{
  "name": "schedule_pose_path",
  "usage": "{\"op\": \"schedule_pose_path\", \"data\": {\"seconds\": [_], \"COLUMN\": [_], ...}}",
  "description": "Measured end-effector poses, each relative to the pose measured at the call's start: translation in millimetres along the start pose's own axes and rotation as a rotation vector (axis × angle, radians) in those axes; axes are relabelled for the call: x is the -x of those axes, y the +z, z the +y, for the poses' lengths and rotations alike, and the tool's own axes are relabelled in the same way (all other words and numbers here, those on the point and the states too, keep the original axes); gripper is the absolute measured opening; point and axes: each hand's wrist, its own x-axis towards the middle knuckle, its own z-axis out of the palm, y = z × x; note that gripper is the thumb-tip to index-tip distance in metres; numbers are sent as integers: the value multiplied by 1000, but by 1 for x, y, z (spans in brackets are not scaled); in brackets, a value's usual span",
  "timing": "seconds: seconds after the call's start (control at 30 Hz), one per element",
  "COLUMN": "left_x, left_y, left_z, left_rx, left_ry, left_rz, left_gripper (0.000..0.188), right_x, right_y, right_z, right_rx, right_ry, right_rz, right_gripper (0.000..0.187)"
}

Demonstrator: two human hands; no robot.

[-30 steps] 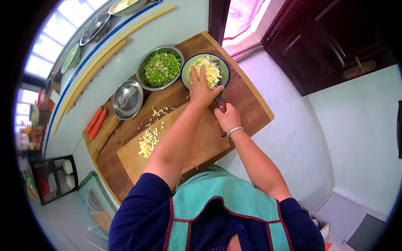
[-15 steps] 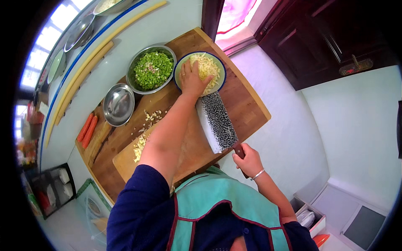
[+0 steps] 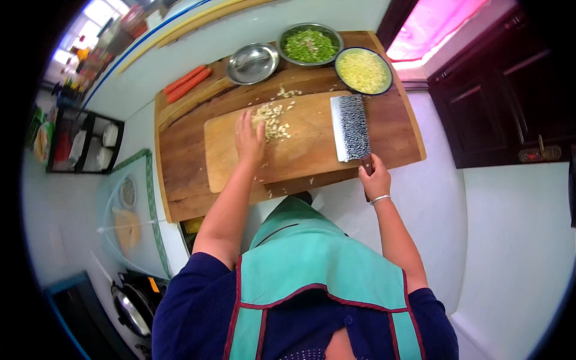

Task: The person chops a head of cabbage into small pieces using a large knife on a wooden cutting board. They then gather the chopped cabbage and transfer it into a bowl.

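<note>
My right hand (image 3: pixel 375 176) grips the dark handle of a cleaver (image 3: pixel 352 127). Its broad blade, bright along the left edge and black-and-white patterned, lies over the right end of the wooden cutting board (image 3: pixel 231 159). On the board's left half, my left hand (image 3: pixel 249 137) rests with fingers stretched out, beside a scatter of pale chopped pieces (image 3: pixel 275 122). Just beyond the cleaver stands a blue-rimmed bowl (image 3: pixel 384 89) holding pale yellow chopped pieces (image 3: pixel 362 70). A steel bowl of chopped green vegetable (image 3: pixel 310 46) is to its left.
An empty steel bowl (image 3: pixel 252 63) and two carrots (image 3: pixel 187 83) lie along the back of the wooden table (image 3: pixel 180 180). A black rack (image 3: pixel 84 141) stands at the left, and a dark red door (image 3: pixel 498 96) at the right.
My left hand has left the blue-rimmed bowl and come down to the chopped pieces on the board. The view has turned left; my right hand still holds the cleaver.
</note>
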Motion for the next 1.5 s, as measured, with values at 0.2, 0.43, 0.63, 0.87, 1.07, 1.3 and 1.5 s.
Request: {"op": "schedule_pose_path", "data": {"seconds": [0.2,0.43,0.63,0.87,1.07,1.3,1.5], "left_x": [25,-12,12,72,82,-1,-95], "left_y": [-8,12,0,-24,-8,48,138], "left_z": [-53,-30,-23,-11,3,114,214], "left_rx": [-95,49,26,17,46,148,347], "left_ry": [-118,99,90,-101,-251,69,257], "left_rz": [-51,-166,-150,-36,118,58,13], "left_gripper": [60,63,65,70,73,71,49], "right_x": [-27,-48,-19,40,67,3,-74], "right_y": [34,84,103,111,118,32,-43], "right_z": [-26,-61,-76,-89,-97,-90,-79], "right_rx": [126,202,162,142,-60,-93,-20], "right_ry": [-41,-365,-464,-441,-358,-151,-62], "right_rz": [-143,-185,-273,-350,-374,-150,110], "right_gripper": [43,45,47,46,48,49,47]}}
